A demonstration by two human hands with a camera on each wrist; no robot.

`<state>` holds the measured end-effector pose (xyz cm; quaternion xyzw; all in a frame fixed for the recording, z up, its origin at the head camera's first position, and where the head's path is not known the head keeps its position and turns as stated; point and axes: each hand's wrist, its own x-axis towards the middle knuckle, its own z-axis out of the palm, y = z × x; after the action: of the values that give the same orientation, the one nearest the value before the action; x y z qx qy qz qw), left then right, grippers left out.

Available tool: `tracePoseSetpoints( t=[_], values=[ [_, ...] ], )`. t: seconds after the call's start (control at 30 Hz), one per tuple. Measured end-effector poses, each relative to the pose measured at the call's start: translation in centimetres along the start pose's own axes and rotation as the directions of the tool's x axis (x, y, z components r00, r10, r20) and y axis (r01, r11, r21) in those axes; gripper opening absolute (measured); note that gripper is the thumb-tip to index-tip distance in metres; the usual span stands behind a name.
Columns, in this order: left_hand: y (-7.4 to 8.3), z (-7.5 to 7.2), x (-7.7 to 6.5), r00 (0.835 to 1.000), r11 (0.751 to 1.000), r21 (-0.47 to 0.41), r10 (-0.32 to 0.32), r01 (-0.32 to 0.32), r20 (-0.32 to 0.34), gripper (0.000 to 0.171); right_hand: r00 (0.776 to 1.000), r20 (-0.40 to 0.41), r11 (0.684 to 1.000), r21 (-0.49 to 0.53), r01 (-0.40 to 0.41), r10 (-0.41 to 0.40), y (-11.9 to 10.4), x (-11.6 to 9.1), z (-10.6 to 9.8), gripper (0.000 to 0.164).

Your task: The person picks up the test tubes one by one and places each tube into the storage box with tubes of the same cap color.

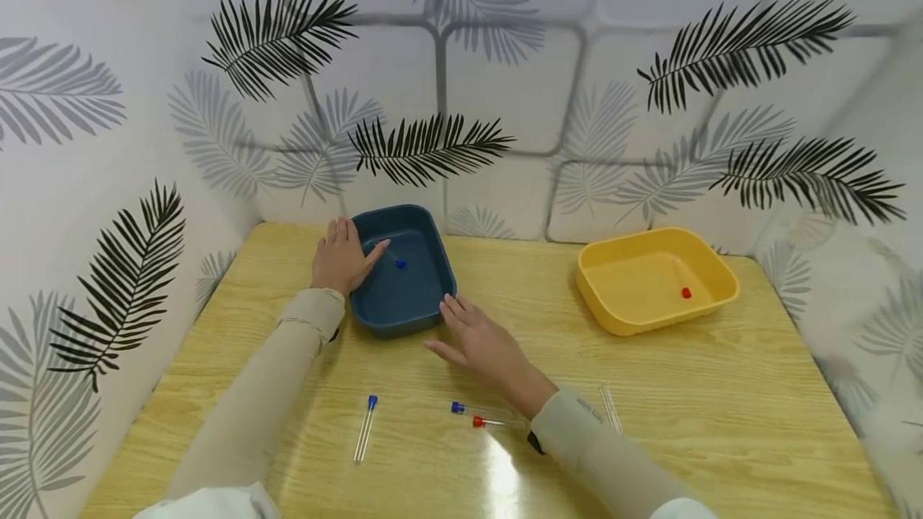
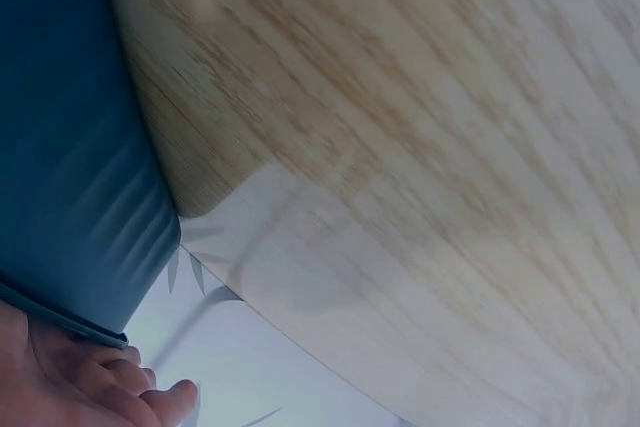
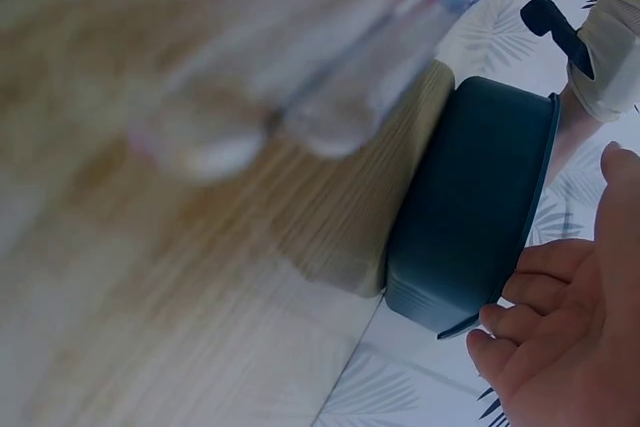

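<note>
Resting on the desk (image 1: 526, 303), a dark blue tray (image 1: 392, 299) containing one blue-capped tube (image 1: 401, 263) is touched by left hand (image 1: 342, 259) and right hand (image 1: 483, 343), fingers loosely extended; tray adjustment is seemingly in hand, steady two-sided contact probably being required next.

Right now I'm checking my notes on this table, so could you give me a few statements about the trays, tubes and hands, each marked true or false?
1. The yellow tray stands to the right of the blue tray. True.
2. The cap in the yellow tray is blue. False: it is a red cap.
3. The left hand and the right hand are both at the blue tray. True.
4. The cap in the blue tray is red. False: it is a blue cap.
5. A red-capped tube lies on the table beside a blue-capped tube. True.
</note>
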<state>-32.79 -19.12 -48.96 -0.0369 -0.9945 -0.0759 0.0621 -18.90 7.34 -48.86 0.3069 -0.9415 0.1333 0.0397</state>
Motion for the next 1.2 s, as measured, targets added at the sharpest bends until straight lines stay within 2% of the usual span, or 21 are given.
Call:
tracePoseSetpoints(
  t=[0.17,0.4,0.53,0.67,0.9,1.2],
  values=[
    [0.5,-0.3,0.2,0.999,0.999,-0.013,0.038,-0.038,-0.001,0.093,1.0,-0.015,1.0,-0.01,-0.023,0.023,-0.6,-0.6,-0.1,0.075],
    [1.2,-0.6,0.2,0.996,0.996,-0.006,0.084,-0.084,0.027,0.092,0.997,-0.075,0.997,-0.078,-0.001,-0.005,-1.4,-1.4,0.0,0.07],
    [1.5,-0.4,0.4,0.993,0.993,0.007,0.119,-0.119,0.021,0.093,0.998,-0.067,0.996,-0.085,-0.021,0.016,-2.0,-2.0,0.1,0.074],
    [1.9,-0.1,0.5,0.99,0.991,-0.017,0.137,-0.136,0.047,0.092,0.997,-0.074,0.996,-0.084,-0.042,0.035,-2.8,-2.8,0.5,0.078],
    [3.2,0.5,0.2,0.979,0.984,-0.023,0.181,-0.179,0.096,0.09,0.992,-0.12,0.986,-0.155,-0.059,0.04,-4.2,-4.3,1.2,0.079],
    [4.8,0.6,0.3,0.964,0.968,0.003,0.251,-0.252,0.089,0.086,0.983,-0.178,0.979,-0.191,-0.077,0.042,-4.8,-5.5,1.0,0.074]
  ],
)
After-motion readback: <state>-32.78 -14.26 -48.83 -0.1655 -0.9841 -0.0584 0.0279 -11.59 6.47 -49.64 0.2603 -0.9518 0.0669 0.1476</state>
